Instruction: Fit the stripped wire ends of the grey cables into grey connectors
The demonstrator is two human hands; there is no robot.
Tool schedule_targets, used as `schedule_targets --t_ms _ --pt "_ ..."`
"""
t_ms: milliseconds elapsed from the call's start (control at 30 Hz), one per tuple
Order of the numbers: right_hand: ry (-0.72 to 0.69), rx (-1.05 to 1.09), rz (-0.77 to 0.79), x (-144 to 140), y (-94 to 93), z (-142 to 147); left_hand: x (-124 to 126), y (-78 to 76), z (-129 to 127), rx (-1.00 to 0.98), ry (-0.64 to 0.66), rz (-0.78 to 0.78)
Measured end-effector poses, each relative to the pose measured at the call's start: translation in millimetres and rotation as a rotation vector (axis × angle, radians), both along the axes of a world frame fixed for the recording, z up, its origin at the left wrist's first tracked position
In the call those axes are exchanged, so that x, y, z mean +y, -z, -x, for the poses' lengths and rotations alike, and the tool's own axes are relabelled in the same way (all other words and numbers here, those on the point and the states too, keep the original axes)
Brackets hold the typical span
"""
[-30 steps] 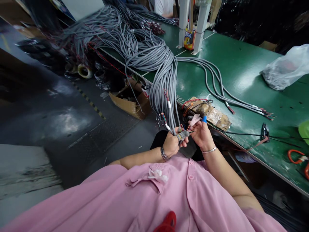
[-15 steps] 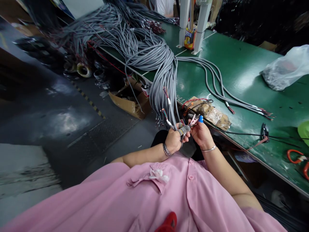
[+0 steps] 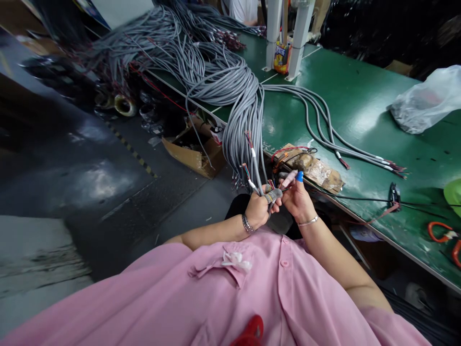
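My left hand (image 3: 258, 209) is closed around the end of a grey cable (image 3: 255, 166), a grey finger cot on its forefinger. Thin coloured wires (image 3: 271, 184) stick out of the cable end between my two hands. My right hand (image 3: 297, 198) pinches those wires; it wears a pink finger cot and a blue one on the fingertips. The held cable hangs from a thick bundle of grey cables (image 3: 230, 91) that drapes over the edge of the green bench (image 3: 345, 103).
On the bench lie a few loose grey cables (image 3: 324, 139), a taped brown block (image 3: 317, 169), a clear plastic bag (image 3: 425, 101), red-handled pliers (image 3: 444, 234) and white posts (image 3: 288, 33). An open cardboard box (image 3: 194, 146) sits on the dark floor at left.
Both hands rose slightly and stay together at the cable end. My right fingers shifted on the wires; the blue fingertip moved a little left.
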State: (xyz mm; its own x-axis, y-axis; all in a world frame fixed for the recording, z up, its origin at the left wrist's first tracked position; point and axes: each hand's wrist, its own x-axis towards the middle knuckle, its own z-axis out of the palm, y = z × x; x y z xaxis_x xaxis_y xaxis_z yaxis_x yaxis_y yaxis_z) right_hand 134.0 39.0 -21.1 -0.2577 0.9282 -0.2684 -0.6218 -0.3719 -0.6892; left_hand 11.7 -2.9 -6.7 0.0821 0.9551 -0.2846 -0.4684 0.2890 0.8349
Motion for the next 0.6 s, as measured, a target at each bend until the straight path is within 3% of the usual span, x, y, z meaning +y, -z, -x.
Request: schedule_targets --t_ms 233,400,500,600 --pt "-0.245 -0.122 -0.036 -21 -2.2 -18 -10 8.1 10 0.063 0.036 -0.035" --pt "-0.104 -0.395 -0.198 -36 -4.9 -16 -11 17.6 15 0.198 0.128 -0.087" --pt "-0.137 -0.476 -0.284 -37 -9.0 -16 -10 18.8 17 0.307 0.28 -0.111" --pt "-0.157 -0.517 -0.321 -36 -9.9 -18 -8 18.1 17 0.323 0.336 -0.099"
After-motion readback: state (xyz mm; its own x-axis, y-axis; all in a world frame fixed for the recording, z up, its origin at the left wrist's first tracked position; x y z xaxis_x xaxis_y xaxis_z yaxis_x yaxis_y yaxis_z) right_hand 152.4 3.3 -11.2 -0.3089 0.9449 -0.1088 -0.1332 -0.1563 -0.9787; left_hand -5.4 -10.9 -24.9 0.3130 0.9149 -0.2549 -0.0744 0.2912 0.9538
